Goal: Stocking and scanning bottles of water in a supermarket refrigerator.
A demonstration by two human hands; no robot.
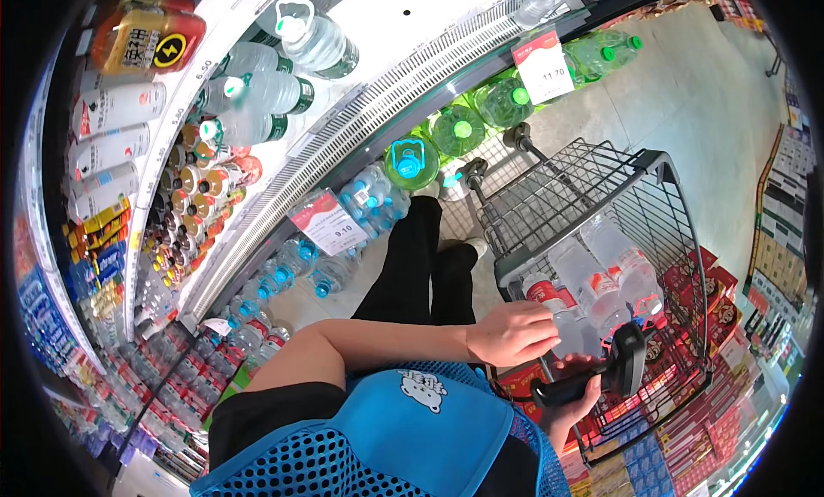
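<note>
My left hand [515, 333] reaches across my body, its fingers curled, beside the near side of a black wire shopping cart [553, 230]. Whether anything is pinched in those fingers is hidden. Just below it, my right hand [576, 403] grips a black handheld device [618, 362] with a pistol-like handle, probably a scanner. Inside the cart lie several large clear water bottles [595, 281], some with red-and-white labels and pink carry handles. The device overlaps the cart's near end and partly covers the bottles.
A lit shelf unit [360, 98] on the left holds bottled drinks [257, 91]. Large green-tinted bottles [457, 130] and blue-capped water bottles [283, 275] stand low along its base. Price cards [544, 65] jut out there. Red cartons [714, 284] are stacked beyond the cart.
</note>
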